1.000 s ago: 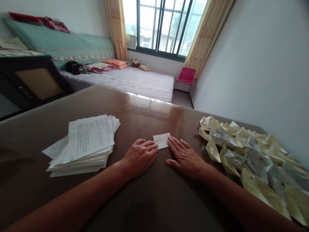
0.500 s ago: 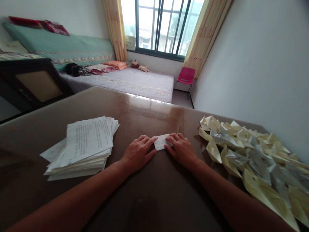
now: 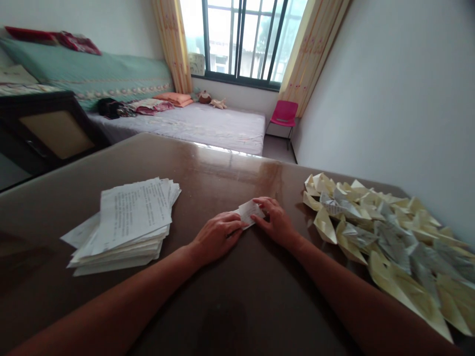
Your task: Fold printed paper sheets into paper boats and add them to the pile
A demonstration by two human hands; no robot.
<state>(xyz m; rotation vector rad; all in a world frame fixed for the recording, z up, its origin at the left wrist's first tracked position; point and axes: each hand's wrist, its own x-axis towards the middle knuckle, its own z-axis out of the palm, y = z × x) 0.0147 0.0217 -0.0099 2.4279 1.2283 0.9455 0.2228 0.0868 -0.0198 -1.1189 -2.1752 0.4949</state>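
- Paper (image 3: 249, 212): small, folded, mid-surface (image 3: 208, 301), one end under each hand's fingers.
- Left hand (image 3: 217, 235): fingers over its left end. Pinch or plain press, can't tell from where I stand.
- Right hand (image 3: 276, 222): clamped on the right end, thumb in front, fingers behind.
- Looks like fold work. Best done with the left anchoring, the right squaring edges before any crease.
- Crease flat against the surface, firm thumb; small layers likely slip or spring.
- Stack (image 3: 135, 217) sits near the left forearm, boats (image 3: 393, 240) beside the right. Elbows steady.
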